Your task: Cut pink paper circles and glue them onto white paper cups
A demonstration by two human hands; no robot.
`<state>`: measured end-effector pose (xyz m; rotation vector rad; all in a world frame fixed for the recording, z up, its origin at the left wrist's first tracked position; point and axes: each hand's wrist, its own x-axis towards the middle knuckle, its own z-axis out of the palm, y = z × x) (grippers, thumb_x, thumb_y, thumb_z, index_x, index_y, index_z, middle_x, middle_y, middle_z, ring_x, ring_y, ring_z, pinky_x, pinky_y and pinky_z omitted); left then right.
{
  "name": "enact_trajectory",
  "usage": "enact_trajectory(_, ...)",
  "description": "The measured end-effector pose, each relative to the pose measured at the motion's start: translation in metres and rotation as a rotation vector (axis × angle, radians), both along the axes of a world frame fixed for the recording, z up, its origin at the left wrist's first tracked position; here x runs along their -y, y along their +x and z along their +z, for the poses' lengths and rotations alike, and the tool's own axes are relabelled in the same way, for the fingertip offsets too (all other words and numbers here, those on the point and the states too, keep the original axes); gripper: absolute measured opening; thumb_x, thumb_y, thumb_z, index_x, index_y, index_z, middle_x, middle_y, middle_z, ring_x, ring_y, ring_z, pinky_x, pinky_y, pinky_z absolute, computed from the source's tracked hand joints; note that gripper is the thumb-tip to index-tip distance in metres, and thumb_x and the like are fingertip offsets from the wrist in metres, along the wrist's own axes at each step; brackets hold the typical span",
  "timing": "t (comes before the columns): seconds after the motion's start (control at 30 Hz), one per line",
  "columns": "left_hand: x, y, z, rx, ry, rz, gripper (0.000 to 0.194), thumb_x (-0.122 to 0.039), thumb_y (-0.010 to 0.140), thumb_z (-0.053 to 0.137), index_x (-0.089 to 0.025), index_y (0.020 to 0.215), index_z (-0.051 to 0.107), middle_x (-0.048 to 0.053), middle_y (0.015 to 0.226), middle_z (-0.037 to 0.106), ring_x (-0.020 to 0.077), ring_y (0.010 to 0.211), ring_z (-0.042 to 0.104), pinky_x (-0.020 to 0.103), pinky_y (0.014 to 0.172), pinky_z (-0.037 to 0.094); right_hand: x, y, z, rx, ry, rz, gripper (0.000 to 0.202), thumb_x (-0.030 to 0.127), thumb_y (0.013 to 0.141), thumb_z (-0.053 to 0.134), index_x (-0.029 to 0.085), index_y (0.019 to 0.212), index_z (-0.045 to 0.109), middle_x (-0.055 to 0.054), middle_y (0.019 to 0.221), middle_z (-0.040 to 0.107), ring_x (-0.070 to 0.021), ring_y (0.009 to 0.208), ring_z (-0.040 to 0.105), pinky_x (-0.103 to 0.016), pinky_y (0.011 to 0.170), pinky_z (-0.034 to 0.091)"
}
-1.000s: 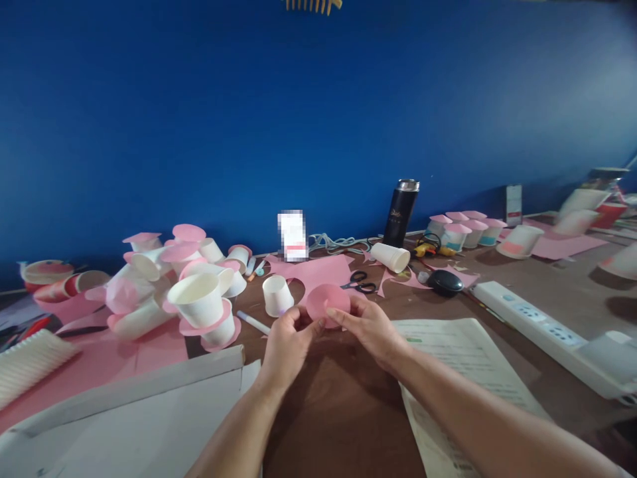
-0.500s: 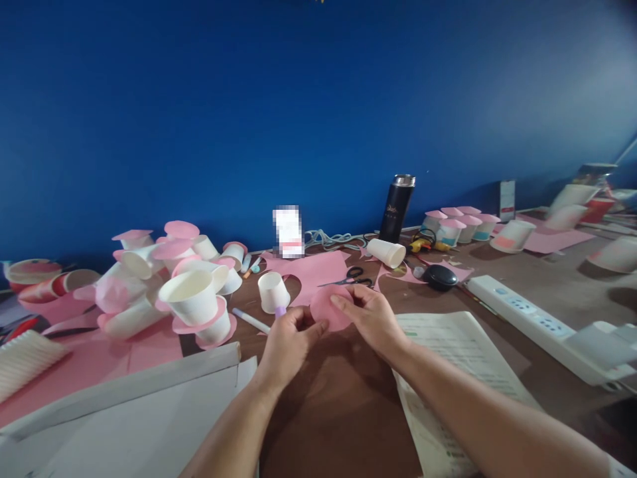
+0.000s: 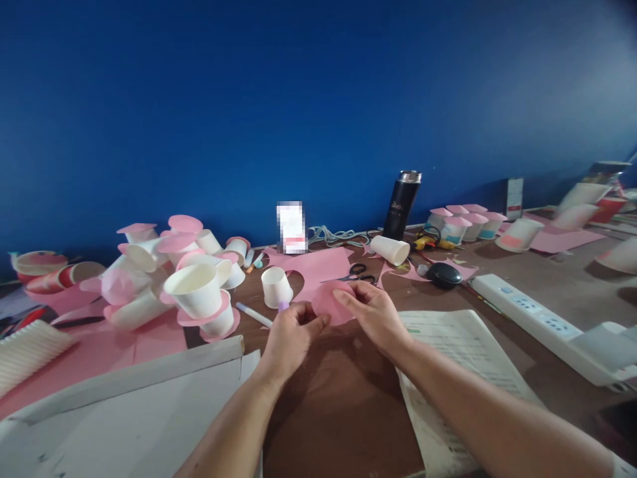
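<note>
Between my two hands is a round piece of pink paper (image 3: 331,304), held up over the brown table. My left hand (image 3: 293,332) pinches its lower left edge; my right hand (image 3: 374,313) grips the right side, with the thumb on its face. A small purple-capped thing (image 3: 283,306) shows just above my left hand, partly hidden. Just beyond stand a white paper cup (image 3: 277,288), a cut pink sheet (image 3: 318,267) and scissors with black handles (image 3: 359,273). A white pen (image 3: 253,315) lies left of my left hand.
A pile of paper cups with pink paper (image 3: 194,292) fills the left. A cardboard sheet (image 3: 129,411) lies front left, a printed paper (image 3: 458,378) under my right arm. At right are a black mouse (image 3: 444,275), a power strip (image 3: 527,322) and, behind, a black flask (image 3: 401,206).
The view has shifted slightly. Both hands still hold the pink paper circle, whose face now looks tilted a little differently.
</note>
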<state>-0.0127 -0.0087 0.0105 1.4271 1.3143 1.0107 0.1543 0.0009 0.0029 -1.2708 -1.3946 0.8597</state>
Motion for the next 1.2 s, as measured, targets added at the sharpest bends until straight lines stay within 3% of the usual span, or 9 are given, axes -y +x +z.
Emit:
enact_trajectory(0.13, -0.002, -0.002, -0.003, 0.017, -0.006, -0.013, 0.026, -0.039, 0.066, 0.072, -0.016, 0.076, 0.070, 0.002, 0.068, 0.065, 0.0190, 0.069, 0.058, 0.026, 0.065, 0.041, 0.000, 0.000, -0.003, -0.082, -0.109, 0.158, 0.035, 0.047, 0.075, 0.067, 0.017, 0.093, 0.066, -0.003, 0.084, 0.066, -0.0171, 0.073, 0.058, -0.025, 0.063, 0.044)
enact_trajectory(0.27, -0.001, -0.001, -0.003, 0.008, -0.023, -0.019, 0.027, -0.041, 0.065, 0.073, -0.015, 0.074, 0.070, 0.001, 0.065, 0.063, 0.0173, 0.065, 0.056, 0.025, 0.061, 0.040, 0.001, -0.004, -0.006, -0.107, -0.125, 0.169, 0.036, 0.043, 0.075, 0.068, 0.015, 0.098, 0.067, -0.005, 0.087, 0.069, -0.0191, 0.077, 0.062, -0.027, 0.067, 0.047)
enact_trajectory(0.5, -0.001, 0.001, -0.001, 0.010, -0.018, -0.033, 0.027, -0.038, 0.066, 0.073, -0.014, 0.081, 0.072, 0.001, 0.070, 0.066, 0.0161, 0.067, 0.056, 0.024, 0.063, 0.040, 0.001, -0.004, -0.002, -0.027, -0.090, 0.101, 0.030, 0.039, 0.077, 0.066, 0.014, 0.092, 0.071, -0.005, 0.088, 0.071, -0.0199, 0.077, 0.063, -0.027, 0.069, 0.047)
enact_trajectory(0.73, -0.002, 0.002, -0.004, 0.084, 0.032, 0.006, 0.028, -0.038, 0.067, 0.073, -0.015, 0.083, 0.068, 0.002, 0.073, 0.068, 0.0167, 0.070, 0.060, 0.024, 0.063, 0.043, -0.003, 0.000, -0.009, 0.017, -0.105, 0.182, 0.035, 0.047, 0.076, 0.066, 0.015, 0.090, 0.071, -0.005, 0.085, 0.072, -0.0231, 0.080, 0.066, -0.029, 0.070, 0.050)
enact_trajectory(0.97, -0.001, 0.005, -0.004, 0.246, 0.019, -0.002, 0.041, -0.038, 0.063, 0.078, -0.016, 0.094, 0.063, 0.004, 0.078, 0.071, 0.0197, 0.075, 0.066, 0.027, 0.069, 0.048, -0.002, -0.001, -0.009, 0.022, -0.070, 0.202, 0.032, 0.047, 0.079, 0.063, 0.016, 0.083, 0.070, -0.003, 0.081, 0.070, -0.0214, 0.077, 0.064, -0.029, 0.069, 0.048)
enact_trajectory(1.07, -0.007, -0.002, -0.010, 0.173, 0.023, 0.050, 0.042, -0.038, 0.066, 0.075, -0.015, 0.097, 0.061, 0.006, 0.080, 0.070, 0.0212, 0.077, 0.066, 0.028, 0.068, 0.048, -0.008, 0.005, -0.004, 0.009, -0.030, 0.139, 0.037, 0.051, 0.083, 0.056, 0.017, 0.094, 0.068, -0.004, 0.084, 0.069, -0.0185, 0.076, 0.062, -0.027, 0.066, 0.047)
enact_trajectory(1.2, -0.014, -0.012, -0.018, 0.055, 0.016, 0.135, 0.041, -0.038, 0.065, 0.075, -0.015, 0.096, 0.062, 0.007, 0.081, 0.071, 0.0219, 0.077, 0.066, 0.029, 0.067, 0.046, -0.022, 0.024, -0.005, 0.163, 0.099, -0.124, 0.036, 0.048, 0.083, 0.057, 0.018, 0.103, 0.064, -0.005, 0.089, 0.068, -0.0180, 0.079, 0.061, -0.028, 0.070, 0.046)
